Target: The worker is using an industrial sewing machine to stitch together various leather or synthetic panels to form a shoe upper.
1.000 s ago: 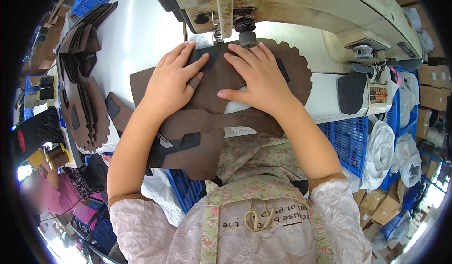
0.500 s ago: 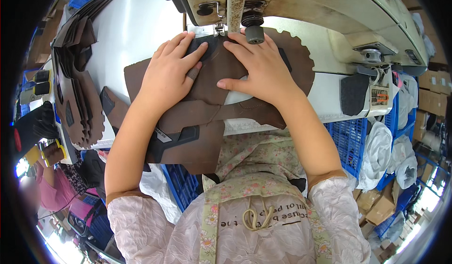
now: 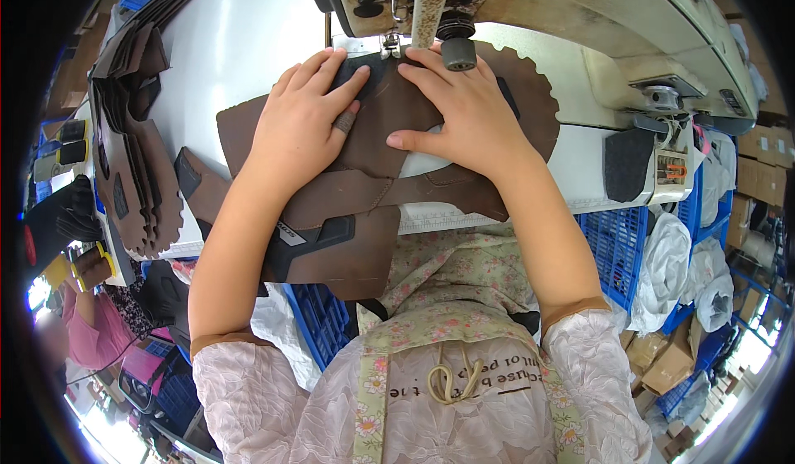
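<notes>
A crowded workshop surrounds a white bench (image 3: 240, 42), with blue plastic crates (image 3: 625, 253) under its front edge and cardboard boxes (image 3: 766, 166) and white rolled bundles (image 3: 671, 274) off to the right. A cream sewing machine (image 3: 580, 25) stretches across the top of the view, its presser foot (image 3: 389, 48) coming down near the middle.

Under that foot lies a brown leather piece (image 3: 381, 145), made of several stitched panels with a scalloped edge showing on the right. It spreads over the bench in front of the machine, and its lower part, with a black patch (image 3: 310, 239), hangs over the front edge toward the person's floral apron (image 3: 447, 331).

The left hand (image 3: 302, 125) lies flat on the leather, fingers (image 3: 344, 91) spread wide and pointing toward the presser foot, pressing down rather than gripping. One of its fingers wears a small bandage. The right hand (image 3: 464, 104) also lies palm down on the leather just right of the foot, fingers (image 3: 418, 79) stretched out and the thumb pointing left, holding nothing. The 2 hands sit close together, with the needle area just beyond their fingertips.

At the left end of the bench a stack of brown leather cut-outs (image 3: 132, 158) lies fanned out. A dark grey felt piece (image 3: 627, 163) rests on the bench at the right.
</notes>
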`<state>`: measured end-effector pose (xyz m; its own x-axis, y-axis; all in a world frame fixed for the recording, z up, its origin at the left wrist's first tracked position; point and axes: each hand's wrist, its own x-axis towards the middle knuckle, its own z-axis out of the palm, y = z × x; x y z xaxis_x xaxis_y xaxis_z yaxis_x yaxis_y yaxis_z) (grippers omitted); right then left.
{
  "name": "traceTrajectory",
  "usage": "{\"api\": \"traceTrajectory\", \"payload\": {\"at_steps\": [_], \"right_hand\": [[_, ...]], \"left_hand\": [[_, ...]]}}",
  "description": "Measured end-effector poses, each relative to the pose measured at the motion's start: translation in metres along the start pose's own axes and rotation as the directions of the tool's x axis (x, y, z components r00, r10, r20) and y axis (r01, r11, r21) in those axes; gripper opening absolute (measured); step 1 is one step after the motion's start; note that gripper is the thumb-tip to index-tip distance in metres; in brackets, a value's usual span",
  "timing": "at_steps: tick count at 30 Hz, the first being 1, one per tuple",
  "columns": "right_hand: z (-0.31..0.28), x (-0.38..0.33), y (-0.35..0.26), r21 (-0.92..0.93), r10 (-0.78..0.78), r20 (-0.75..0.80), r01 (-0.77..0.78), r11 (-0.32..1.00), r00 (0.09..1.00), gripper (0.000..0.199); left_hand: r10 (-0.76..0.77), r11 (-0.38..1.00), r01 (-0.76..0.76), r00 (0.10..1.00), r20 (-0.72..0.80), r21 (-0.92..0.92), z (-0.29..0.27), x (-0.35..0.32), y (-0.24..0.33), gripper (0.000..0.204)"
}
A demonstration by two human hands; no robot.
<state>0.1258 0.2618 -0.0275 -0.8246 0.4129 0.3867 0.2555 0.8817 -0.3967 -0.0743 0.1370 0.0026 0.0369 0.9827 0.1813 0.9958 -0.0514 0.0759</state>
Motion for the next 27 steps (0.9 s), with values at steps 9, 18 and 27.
{"api": "traceTrajectory", "payload": {"at_steps": [9, 18, 27], "right_hand": [[-0.002, -0.0014, -0.0027, 0.003, 0.027, 0.01, -0.027, 1.0, 1.0, 0.076], [0.0008, -0.0032, -0.0016, -0.027, 0.039, 0.035, -0.039, 0.999, 0.999, 0.079], [-0.0011, -0.0022, -0.0034, -0.033, 0.037, 0.039, -0.036, 0.999, 0.999, 0.079]], "left_hand": [[-0.015, 1.0, 0.015, 1.0, -0.018, -0.026, 0.0026, -0.0011, 0.0025, 0.042], [0.009, 1.0, -0.01, 0.999, -0.038, -0.024, 0.0023, -0.0014, 0.0009, 0.045], [0.014, 1.0, -0.015, 0.999, -0.04, -0.023, 0.0023, -0.0014, 0.0007, 0.045]]}}
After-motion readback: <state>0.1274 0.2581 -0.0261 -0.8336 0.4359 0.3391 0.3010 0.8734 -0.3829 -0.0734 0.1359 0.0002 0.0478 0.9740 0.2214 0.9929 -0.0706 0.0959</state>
